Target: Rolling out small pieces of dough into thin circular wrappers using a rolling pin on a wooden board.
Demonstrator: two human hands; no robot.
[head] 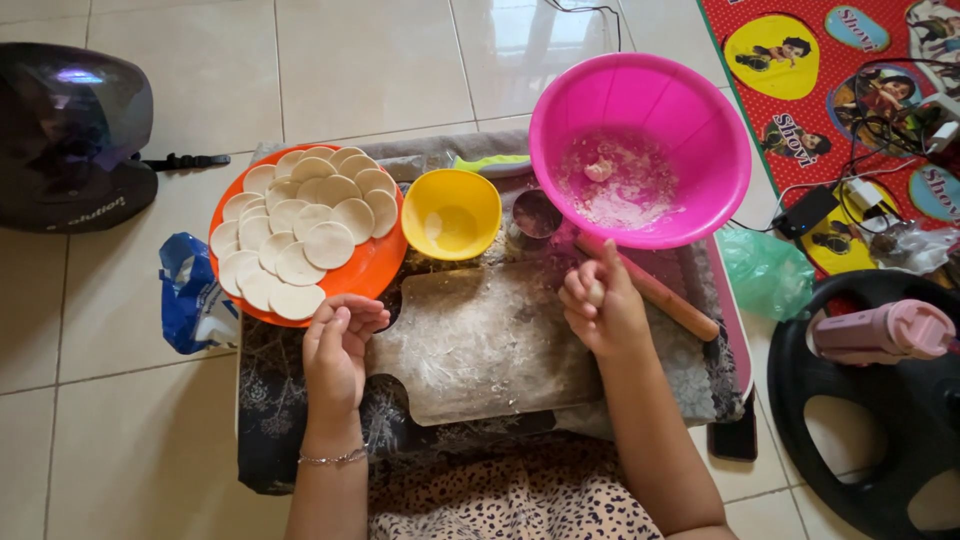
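We note bright, even daylight; window glare on floor tiles (480, 40) at top; soft shadows; sharp focus, slight edge distortion.

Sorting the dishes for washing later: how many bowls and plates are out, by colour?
Pink bowl: 1
Yellow bowl: 1
Orange plate: 1
Total: 3

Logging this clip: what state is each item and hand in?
orange plate: loaded with flat dough rounds
yellow bowl: nearly empty
pink bowl: floury, dough scraps inside
wooden board: floured, bare
rolling pin: lying unused
left hand: open, empty
right hand: pinching a dough ball
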